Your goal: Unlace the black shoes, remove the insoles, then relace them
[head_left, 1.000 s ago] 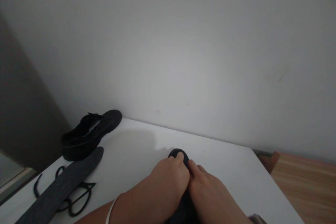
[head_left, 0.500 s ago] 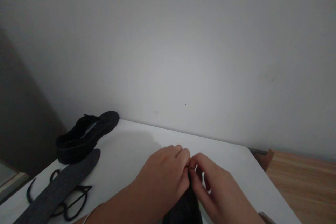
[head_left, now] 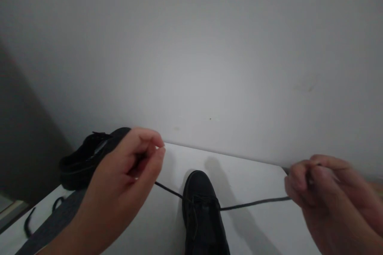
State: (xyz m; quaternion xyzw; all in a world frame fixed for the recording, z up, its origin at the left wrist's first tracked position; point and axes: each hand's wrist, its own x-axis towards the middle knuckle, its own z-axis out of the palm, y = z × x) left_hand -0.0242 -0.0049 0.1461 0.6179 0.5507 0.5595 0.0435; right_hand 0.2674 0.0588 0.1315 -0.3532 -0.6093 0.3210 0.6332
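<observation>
A black shoe [head_left: 202,215] stands on the white table [head_left: 257,175] in front of me, toe pointing away. A black shoelace [head_left: 251,204] runs through its front eyelets and stretches out to both sides. My left hand [head_left: 128,175] is raised to the left of the shoe, fingers pinched shut on one end of the lace. My right hand [head_left: 326,191] is out to the right, closed on the other end. The lace is pulled taut between them.
A second black shoe [head_left: 86,157] sits at the table's far left against the wall. A dark insole [head_left: 50,227] and a loose black lace [head_left: 28,223] lie near the left edge. A wooden surface [head_left: 377,187] shows at the right beyond the table.
Both hands were together over the shoe's toe. They have since moved apart, left hand up and left, right hand to the right, drawing the lace out taut and uncovering the shoe.
</observation>
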